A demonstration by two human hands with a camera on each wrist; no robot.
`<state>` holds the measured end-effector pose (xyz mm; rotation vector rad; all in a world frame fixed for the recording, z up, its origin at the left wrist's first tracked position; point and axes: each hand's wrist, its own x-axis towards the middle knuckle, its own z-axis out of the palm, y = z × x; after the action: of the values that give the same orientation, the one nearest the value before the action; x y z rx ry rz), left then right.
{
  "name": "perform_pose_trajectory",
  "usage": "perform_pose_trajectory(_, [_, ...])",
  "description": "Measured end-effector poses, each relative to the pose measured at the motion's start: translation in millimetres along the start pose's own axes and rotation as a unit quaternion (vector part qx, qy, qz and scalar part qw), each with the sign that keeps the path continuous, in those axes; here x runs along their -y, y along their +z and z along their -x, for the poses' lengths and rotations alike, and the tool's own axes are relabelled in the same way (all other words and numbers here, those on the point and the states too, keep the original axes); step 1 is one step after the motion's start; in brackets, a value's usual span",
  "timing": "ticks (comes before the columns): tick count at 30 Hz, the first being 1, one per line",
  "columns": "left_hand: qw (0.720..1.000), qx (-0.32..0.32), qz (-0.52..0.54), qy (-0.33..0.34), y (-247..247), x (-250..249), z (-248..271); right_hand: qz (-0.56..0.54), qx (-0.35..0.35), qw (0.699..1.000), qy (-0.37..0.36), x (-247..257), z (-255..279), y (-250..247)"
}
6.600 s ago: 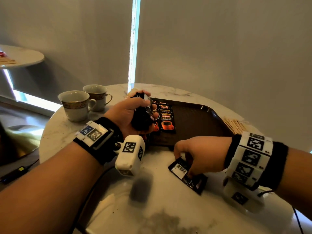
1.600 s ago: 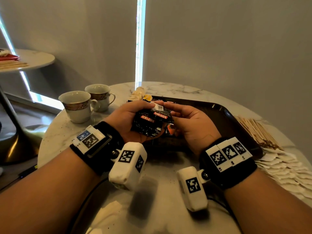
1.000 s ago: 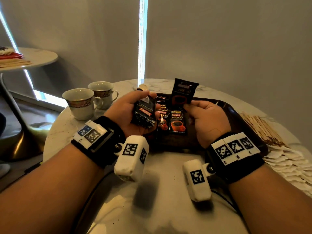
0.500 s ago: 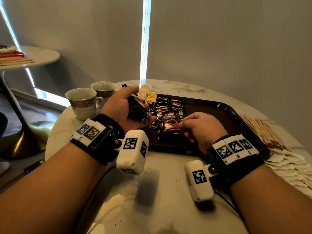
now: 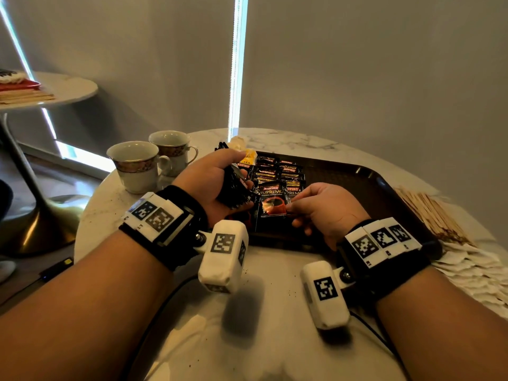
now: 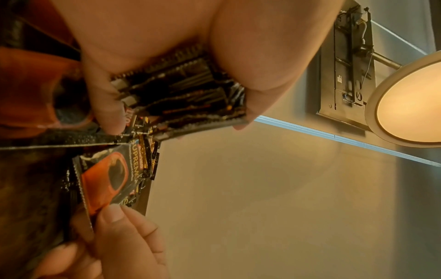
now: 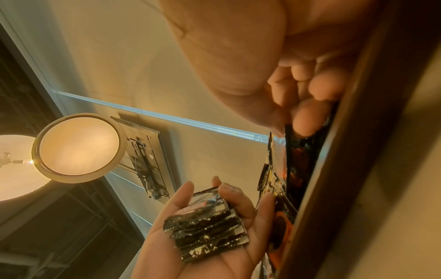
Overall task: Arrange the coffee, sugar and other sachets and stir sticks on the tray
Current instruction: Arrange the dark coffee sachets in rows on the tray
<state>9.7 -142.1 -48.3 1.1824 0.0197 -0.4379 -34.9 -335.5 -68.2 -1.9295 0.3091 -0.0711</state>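
Sachet (image 5: 272,205) lowered onto tray (image 5: 365,188), wrist-view lamp (image 7: 78,145)

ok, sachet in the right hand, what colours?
Black coffee sachet with an orange-red cup picture and light lettering, pinched by the right hand. Clearest in the head view.

"KOPIKO" in red and "SUPREMO" in pale letters stand on the black coffee sachet with an orange cup picture (image 5: 272,200) at the centre of the frame. Red "KOPIKO" bands repeat on the overlapped black sachets in a row (image 5: 280,171) just above it. The small yellow sachet (image 5: 248,158) further up reads "TEA".
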Motion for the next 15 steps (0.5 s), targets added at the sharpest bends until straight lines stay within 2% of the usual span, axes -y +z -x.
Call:
perform_pose_trajectory(10, [1.0, -0.018, -0.013, 0.019, 1.8, -0.2, 1.5, 0.025, 0.011, 1.0, 0.009, 2.0, 2.1, 1.2])
perform_pose_trajectory(15, [1.0, -0.018, -0.008, 0.017, 1.7, -0.5, 1.5, 0.031, -0.013, 0.999, 0.008, 1.3, 0.2, 1.0])
